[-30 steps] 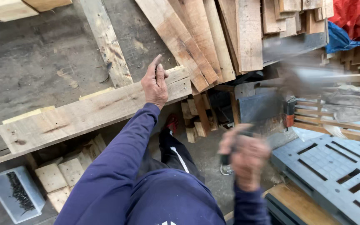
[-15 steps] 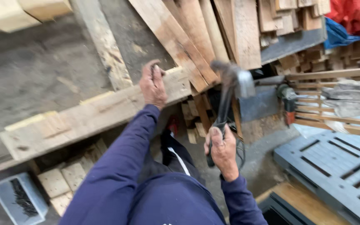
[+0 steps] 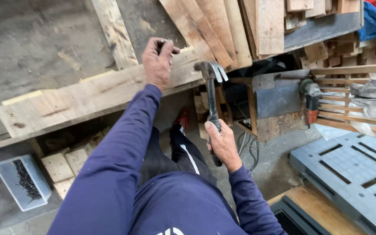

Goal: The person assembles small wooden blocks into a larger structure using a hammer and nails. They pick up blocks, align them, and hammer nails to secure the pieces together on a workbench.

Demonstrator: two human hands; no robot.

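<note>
Left hand [image 3: 158,61] pinches something small, a nail I'd guess, on the plank [image 3: 96,98]; right hand [image 3: 223,143] grips the claw hammer [image 3: 211,93] just beside — a glancing blow could catch those fingertips.

Only 1 package shows: a shallow, rectangular, translucent pale-grey plastic tray [image 3: 19,180] at the lower left of the view, set on the grey floor. It lies slightly askew, just beside a row of short pale wooden blocks [image 3: 68,163] and below the near end of the long weathered wooden plank [image 3: 83,98]. It has no lid, and a dark heap of thin black nails [image 3: 25,179] runs along its middle. No labels, signs or screens can be made out anywhere else.
</note>
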